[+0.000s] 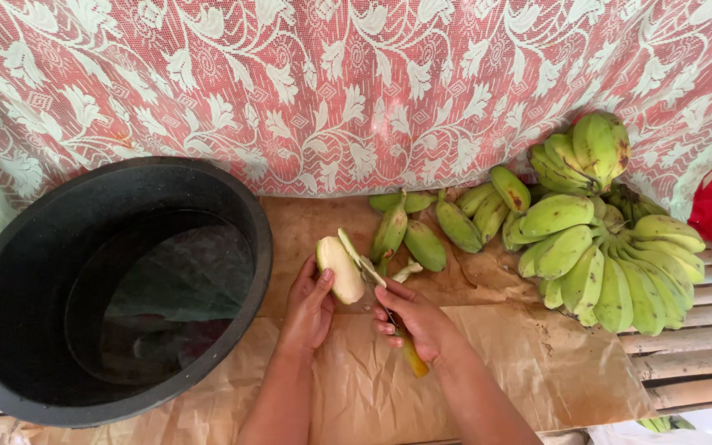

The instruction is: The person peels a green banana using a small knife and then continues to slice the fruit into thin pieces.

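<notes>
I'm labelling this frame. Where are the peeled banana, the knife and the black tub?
peeled banana [340, 270], head view, on its pale bare flesh.
knife [414, 361], head view, on its yellowish handle below the right hand.
black tub [262, 247], head view, on its right rim.

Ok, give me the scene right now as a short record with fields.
left hand: holds a peeled banana
right hand: grips a knife, blade against the banana
peel strip: hanging off the banana
tub: black, at left, water inside
loose bananas: green, on brown paper
bunches: green, at right
</notes>
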